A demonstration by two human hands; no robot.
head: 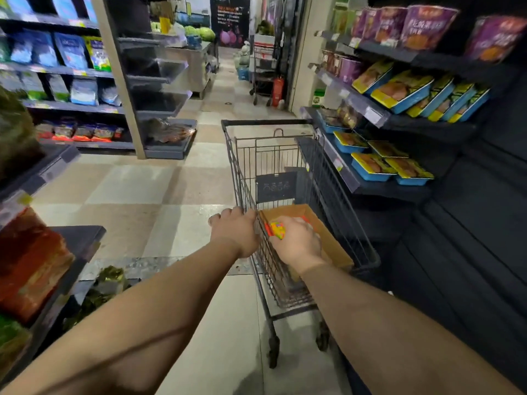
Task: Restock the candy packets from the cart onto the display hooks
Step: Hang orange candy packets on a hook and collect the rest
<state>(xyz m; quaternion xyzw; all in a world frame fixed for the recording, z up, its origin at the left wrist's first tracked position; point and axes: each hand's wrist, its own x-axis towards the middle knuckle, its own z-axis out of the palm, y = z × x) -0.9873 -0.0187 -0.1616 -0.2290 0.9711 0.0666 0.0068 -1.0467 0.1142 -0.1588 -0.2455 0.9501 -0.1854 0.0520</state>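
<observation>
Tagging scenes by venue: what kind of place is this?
A grocery store aisle: shelves of packaged food with price tags, a wire cart, and cabbages at the far end.

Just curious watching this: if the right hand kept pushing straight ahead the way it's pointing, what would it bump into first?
The right hand, already holding a candy packet, points into the cardboard box in the cart. It would likely meet the box's contents or far wall first; depth is unclear.

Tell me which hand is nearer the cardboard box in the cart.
Right. The right hand is inside the cardboard box, gripping a candy packet; the left hand grips the cart rim beside it.
</observation>
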